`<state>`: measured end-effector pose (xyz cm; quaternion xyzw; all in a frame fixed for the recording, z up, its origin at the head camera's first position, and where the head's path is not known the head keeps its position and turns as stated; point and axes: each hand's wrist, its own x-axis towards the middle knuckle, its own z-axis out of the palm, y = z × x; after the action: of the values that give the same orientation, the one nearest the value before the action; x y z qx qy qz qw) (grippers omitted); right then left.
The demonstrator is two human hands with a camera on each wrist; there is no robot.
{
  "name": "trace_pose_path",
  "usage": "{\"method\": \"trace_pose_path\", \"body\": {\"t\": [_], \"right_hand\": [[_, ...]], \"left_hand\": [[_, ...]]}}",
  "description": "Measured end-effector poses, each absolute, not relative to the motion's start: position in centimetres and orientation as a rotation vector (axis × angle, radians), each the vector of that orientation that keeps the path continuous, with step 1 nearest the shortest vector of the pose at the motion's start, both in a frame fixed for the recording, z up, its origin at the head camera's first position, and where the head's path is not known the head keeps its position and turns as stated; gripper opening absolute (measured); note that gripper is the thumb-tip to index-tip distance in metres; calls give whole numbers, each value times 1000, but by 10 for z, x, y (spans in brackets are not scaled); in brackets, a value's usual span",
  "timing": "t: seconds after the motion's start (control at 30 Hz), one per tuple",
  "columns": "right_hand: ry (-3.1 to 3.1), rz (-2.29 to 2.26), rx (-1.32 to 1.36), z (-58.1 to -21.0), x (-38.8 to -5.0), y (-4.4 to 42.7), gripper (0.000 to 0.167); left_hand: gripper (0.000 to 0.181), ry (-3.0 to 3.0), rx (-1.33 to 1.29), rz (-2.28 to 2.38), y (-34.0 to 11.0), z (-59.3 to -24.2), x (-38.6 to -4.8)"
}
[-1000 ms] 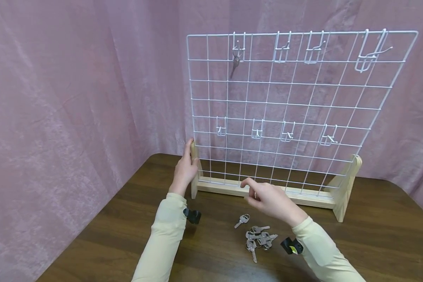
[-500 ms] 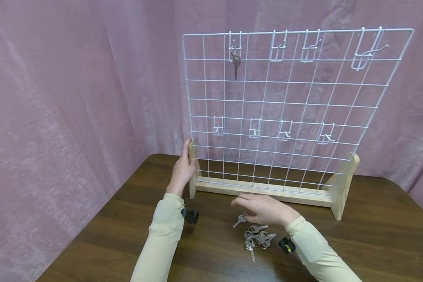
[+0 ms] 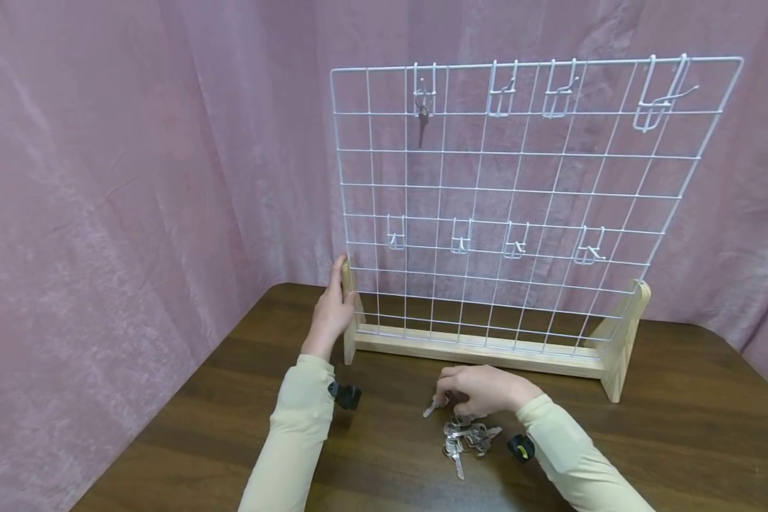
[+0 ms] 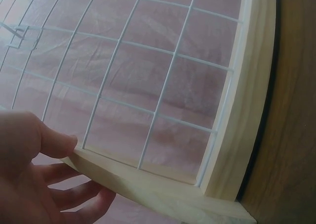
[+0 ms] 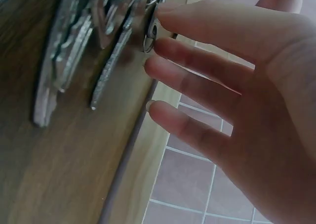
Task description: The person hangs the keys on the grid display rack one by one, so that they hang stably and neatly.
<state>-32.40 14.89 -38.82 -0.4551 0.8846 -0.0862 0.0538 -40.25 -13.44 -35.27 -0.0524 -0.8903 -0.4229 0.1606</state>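
Note:
My left hand [image 3: 331, 313] holds the left wooden upright [image 3: 350, 341] of a stand that carries a white wire grid [image 3: 464, 227]. In the left wrist view the thumb and fingers lie on either side of that upright [image 4: 133, 184]. Low over the table, my right hand [image 3: 486, 389] has its fingertips at a single silver key [image 3: 429, 411], whose ring end they partly cover. The right wrist view shows a gap between thumb and index finger, with a key ring [image 5: 149, 42] right at their tips. Close by lies a pile of silver keys [image 3: 466, 437] on small rings.
White hooks hang on the grid in an upper and a lower row. One dark key [image 3: 423, 128] hangs from the upper-left hook [image 3: 425, 89]. A wooden foot [image 3: 627, 341] supports the right end. Brown tabletop [image 3: 230, 441] surrounds the keys, with a pink curtain [image 3: 134, 178] behind.
My right hand has come down from in front of the grid's base to the single key by the pile. The left hand stays on the upright. The hanging key has swung slightly.

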Motion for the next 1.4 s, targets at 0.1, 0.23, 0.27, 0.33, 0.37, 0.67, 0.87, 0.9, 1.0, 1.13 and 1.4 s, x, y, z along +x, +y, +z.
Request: {"method": "trace_pose_path", "body": {"t": [0.1,0.23,0.27,0.33,0.37,0.67,0.87,0.9,1.0,1.13,1.4], "right_hand": [[2697,-293,-1365,-393,-325,149,20],[2707,-304,-1369,-398,-327,148,20],[2706,-305,-1367,-399,-328,148,20],[2705,-308,-1360,-400,-328,148,20],[2705,-311,-1354,-400,-329,149,20],[2718,-350,-1334,-401,-331,151,19],[2716,-372,-1292,-402,-330,153,19],[2716,-375,-1284,-402,-330,153,20],[2720,-382,-1275,-401,-328,153,22],[2740,-354,-1298,-401,-328,151,25],[2766,-256,-1292,-399,-329,150,26]], "left_hand": [[69,-2546,-149,-1209,-134,-353,-402],[69,-2555,-146,-1210,-134,-354,-403],[69,-2559,-148,-1209,-135,-354,-403],[69,-2564,-150,-1206,-135,-353,-403],[70,-2567,-150,-1208,-134,-353,-403],[68,-2549,-160,-1199,-133,-353,-403],[69,-2560,-157,-1205,-132,-354,-403],[69,-2562,-156,-1204,-132,-354,-404],[70,-2563,-154,-1211,-132,-354,-404],[70,-2563,-153,-1207,-134,-354,-405],[70,-2570,-159,-1208,-135,-353,-405]]}}
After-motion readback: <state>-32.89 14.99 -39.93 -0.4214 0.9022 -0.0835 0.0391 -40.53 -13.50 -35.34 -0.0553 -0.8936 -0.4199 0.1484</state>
